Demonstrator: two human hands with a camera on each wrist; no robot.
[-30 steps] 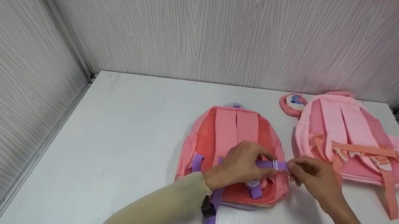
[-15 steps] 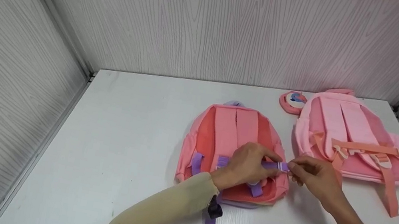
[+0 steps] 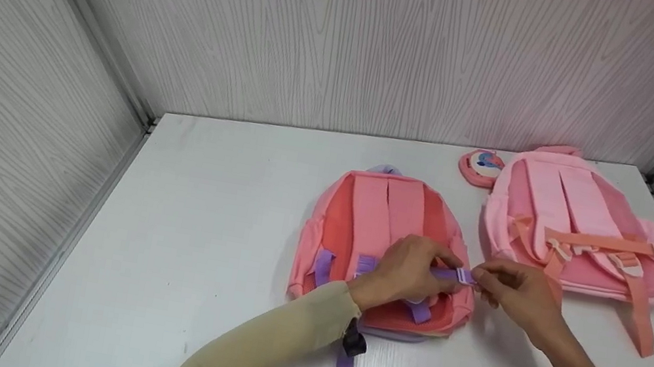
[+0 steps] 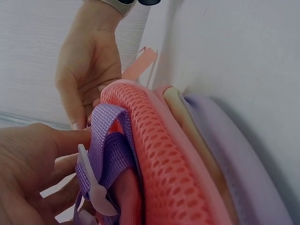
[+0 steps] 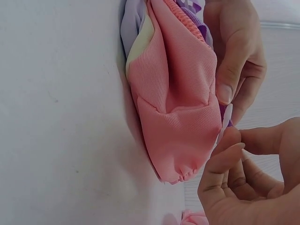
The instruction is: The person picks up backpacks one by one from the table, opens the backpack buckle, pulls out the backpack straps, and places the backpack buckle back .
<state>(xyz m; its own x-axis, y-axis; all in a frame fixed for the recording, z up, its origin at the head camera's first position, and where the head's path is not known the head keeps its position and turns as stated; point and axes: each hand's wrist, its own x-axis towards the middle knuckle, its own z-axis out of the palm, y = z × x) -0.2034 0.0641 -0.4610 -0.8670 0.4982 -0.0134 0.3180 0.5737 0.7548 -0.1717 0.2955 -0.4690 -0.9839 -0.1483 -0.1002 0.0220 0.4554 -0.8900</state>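
A small coral-pink backpack (image 3: 335,211) lies on the table with its shoulder straps facing up. Across it runs a purple strap (image 3: 443,273) with a pale plastic slide buckle (image 3: 463,276) near its end. My left hand (image 3: 409,270) pinches the strap just left of that buckle. My right hand (image 3: 515,291) pinches the strap's end to the right of it, at the bag's side. Up close in the left wrist view, a purple webbing loop (image 4: 105,126) and a white buckle (image 4: 93,187) show beside the red mesh back panel (image 4: 159,154). My fingers partly hide the strap end.
To the right lies a second, lighter pink backpack (image 3: 564,196) with orange straps (image 3: 609,244). A round pink charm (image 3: 481,167) sits at its upper left. Wood-grain panels (image 3: 351,41) stand behind and at both sides of the white table (image 3: 194,221).
Since a second ago my left hand has shifted slightly right, and the buckle has moved right along with it, closer to my right fingertips. Both hands still pinch the strap.
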